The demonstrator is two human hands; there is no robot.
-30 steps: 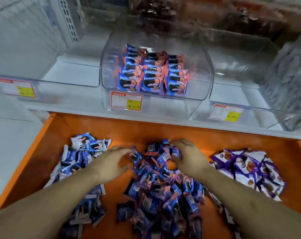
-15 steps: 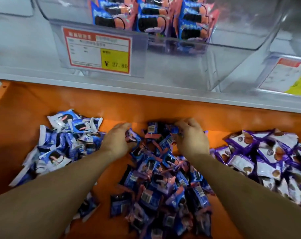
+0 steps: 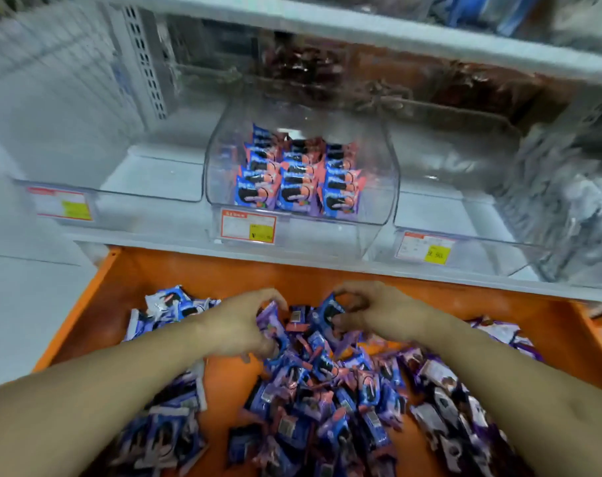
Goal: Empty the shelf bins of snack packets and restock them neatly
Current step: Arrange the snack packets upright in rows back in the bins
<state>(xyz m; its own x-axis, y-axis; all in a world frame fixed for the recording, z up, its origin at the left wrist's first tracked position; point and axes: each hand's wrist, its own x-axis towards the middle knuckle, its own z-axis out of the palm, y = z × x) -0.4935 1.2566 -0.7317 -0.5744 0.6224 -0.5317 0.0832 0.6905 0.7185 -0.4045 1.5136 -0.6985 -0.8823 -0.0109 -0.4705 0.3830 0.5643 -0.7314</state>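
From your head camera, both hands sit at the far end of the blue-pink packet pile (image 3: 323,390) in the orange tray (image 3: 175,270). Your left hand (image 3: 239,325) curls round a purple-backed packet (image 3: 270,320); your right hand (image 3: 375,309) pinches a blue packet (image 3: 327,313). The middle bin (image 3: 301,215) holds neat rows. Motion blur smears the side piles.

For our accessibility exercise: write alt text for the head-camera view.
Both hands, left hand and right hand, gather pink-and-blue snack packets from a pile in an orange tray. Above, a clear middle bin holds neat rows of matching packets.
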